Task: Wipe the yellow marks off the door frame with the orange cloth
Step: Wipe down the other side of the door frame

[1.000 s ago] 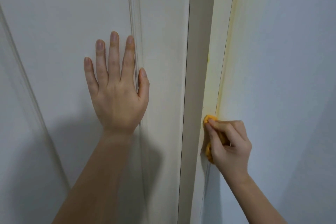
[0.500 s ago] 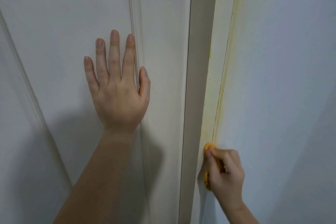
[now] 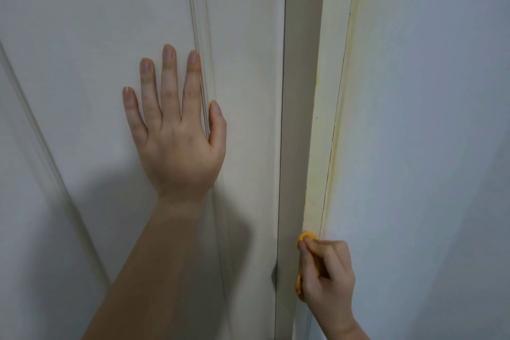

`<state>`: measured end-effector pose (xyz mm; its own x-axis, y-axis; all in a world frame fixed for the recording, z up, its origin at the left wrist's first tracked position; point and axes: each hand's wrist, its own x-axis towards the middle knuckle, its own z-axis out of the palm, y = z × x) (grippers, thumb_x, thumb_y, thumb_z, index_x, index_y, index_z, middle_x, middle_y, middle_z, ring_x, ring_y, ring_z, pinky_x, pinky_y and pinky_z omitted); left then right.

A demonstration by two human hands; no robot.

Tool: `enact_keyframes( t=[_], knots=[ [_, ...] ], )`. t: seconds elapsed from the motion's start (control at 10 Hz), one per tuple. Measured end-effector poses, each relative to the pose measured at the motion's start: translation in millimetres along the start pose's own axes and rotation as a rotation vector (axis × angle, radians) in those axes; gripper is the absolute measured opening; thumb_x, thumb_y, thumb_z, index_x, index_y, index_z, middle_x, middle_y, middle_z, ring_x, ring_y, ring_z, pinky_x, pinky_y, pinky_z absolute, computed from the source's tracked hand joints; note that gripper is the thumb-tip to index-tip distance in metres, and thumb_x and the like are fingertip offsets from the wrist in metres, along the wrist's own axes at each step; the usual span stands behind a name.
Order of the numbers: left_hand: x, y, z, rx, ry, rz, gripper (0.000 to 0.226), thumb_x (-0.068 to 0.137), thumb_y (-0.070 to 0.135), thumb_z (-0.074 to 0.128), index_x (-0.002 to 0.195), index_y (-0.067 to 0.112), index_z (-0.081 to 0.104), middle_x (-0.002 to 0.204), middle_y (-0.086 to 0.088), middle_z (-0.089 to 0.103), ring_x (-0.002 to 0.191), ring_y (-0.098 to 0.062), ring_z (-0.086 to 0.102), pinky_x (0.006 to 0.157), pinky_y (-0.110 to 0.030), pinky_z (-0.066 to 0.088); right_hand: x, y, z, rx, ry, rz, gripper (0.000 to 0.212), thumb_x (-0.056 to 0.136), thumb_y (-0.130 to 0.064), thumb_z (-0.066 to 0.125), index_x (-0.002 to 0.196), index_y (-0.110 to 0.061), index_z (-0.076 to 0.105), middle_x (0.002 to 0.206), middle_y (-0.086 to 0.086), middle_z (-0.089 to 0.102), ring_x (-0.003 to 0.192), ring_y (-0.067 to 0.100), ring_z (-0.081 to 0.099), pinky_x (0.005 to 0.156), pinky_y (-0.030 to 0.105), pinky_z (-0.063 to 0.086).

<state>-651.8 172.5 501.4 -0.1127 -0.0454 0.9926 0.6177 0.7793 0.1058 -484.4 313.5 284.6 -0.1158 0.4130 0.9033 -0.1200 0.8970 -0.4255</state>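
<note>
Softness helps you: the orange cloth (image 3: 305, 237), likely light and limp, sits bunched inside your curled right hand (image 3: 327, 276), low on the door frame (image 3: 323, 119) under the yellow marks (image 3: 332, 152). Your left hand (image 3: 176, 132) lies spread flat on the door (image 3: 82, 36).

Door frame (image 3: 327, 96): cream, vertical strip between door and wall. Yellow marks (image 3: 334, 146): faint streak down frame's right edge at wall seam; small smudge higher on left edge. Orange cloth (image 3: 306, 236): bunched, pressed against frame low down, mostly hidden in gripping right hand (image 3: 327, 276).
</note>
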Motion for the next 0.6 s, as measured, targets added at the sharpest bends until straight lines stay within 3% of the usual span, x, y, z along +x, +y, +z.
enact_keyframes(
  t=[0.1, 0.2, 0.3, 0.4, 0.5, 0.6],
  knots=[
    [0.0, 0.3, 0.1, -0.001, 0.002, 0.001, 0.062, 0.113, 0.043, 0.039, 0.172, 0.028, 0.027, 0.179, -0.002, 0.026, 0.166, -0.030, 0.022, 0.136, -0.052, 0.013, 39.4, -17.9, 8.0, -0.037, 0.029, -0.150, 0.006, 0.087, 0.002, 0.078, 0.092, 0.002, 0.080, 0.095, -0.009, 0.055, 0.075, 0.024, 0.059, 0.062, 0.040, 0.054],
    [0.4, 0.0, -0.1, -0.006, -0.010, -0.002, 0.062, 0.113, 0.043, 0.038, 0.172, 0.028, 0.026, 0.179, -0.002, 0.024, 0.167, -0.029, 0.020, 0.136, -0.051, 0.011, 67.2, -21.9, 11.9, -0.038, 0.113, -0.172, 0.010, 0.086, 0.003, 0.079, 0.095, 0.001, 0.081, 0.098, -0.007, 0.056, 0.078, 0.028, 0.062, 0.066, 0.040, 0.056],
    [0.2, -1.7, -0.3, -0.007, -0.012, 0.001, 0.062, 0.113, 0.044, 0.038, 0.172, 0.028, 0.025, 0.179, -0.002, 0.024, 0.167, -0.029, 0.020, 0.136, -0.050, 0.010, 53.4, -14.5, 9.1, -0.157, 0.143, -0.219, 0.020, 0.082, -0.001, 0.085, 0.100, -0.008, 0.083, 0.100, -0.005, 0.067, 0.082, 0.030, 0.059, 0.081, 0.029, 0.051],
    [-0.2, -1.8, 0.2, -0.011, -0.003, 0.013, 0.062, 0.113, 0.043, 0.038, 0.172, 0.027, 0.026, 0.179, -0.002, 0.025, 0.167, -0.029, 0.021, 0.136, -0.050, 0.010, 36.9, -4.9, -2.5, -0.235, 0.133, -0.240, 0.025, 0.079, -0.007, 0.088, 0.102, -0.016, 0.083, 0.100, -0.001, 0.075, 0.074, 0.032, 0.057, 0.080, 0.028, 0.046],
    [0.0, -1.6, 0.8, -0.013, 0.004, 0.009, 0.061, 0.114, 0.043, 0.037, 0.172, 0.028, 0.027, 0.179, -0.002, 0.026, 0.166, -0.029, 0.022, 0.136, -0.051, 0.012, 35.3, -7.1, -8.2, -0.144, 0.088, -0.182, 0.022, 0.081, -0.006, 0.086, 0.102, -0.010, 0.083, 0.104, 0.001, 0.075, 0.082, 0.022, 0.065, 0.080, 0.027, 0.053],
    [-1.0, -1.3, 1.1, -0.007, 0.011, 0.007, 0.061, 0.114, 0.043, 0.038, 0.172, 0.028, 0.027, 0.179, -0.002, 0.026, 0.166, -0.029, 0.022, 0.136, -0.051, 0.012, 37.1, -18.1, -7.7, -0.033, 0.102, -0.005, 0.016, 0.085, -0.006, 0.082, 0.102, -0.007, 0.082, 0.102, 0.001, 0.074, 0.093, 0.014, 0.070, 0.081, 0.030, 0.059]
  ],
)
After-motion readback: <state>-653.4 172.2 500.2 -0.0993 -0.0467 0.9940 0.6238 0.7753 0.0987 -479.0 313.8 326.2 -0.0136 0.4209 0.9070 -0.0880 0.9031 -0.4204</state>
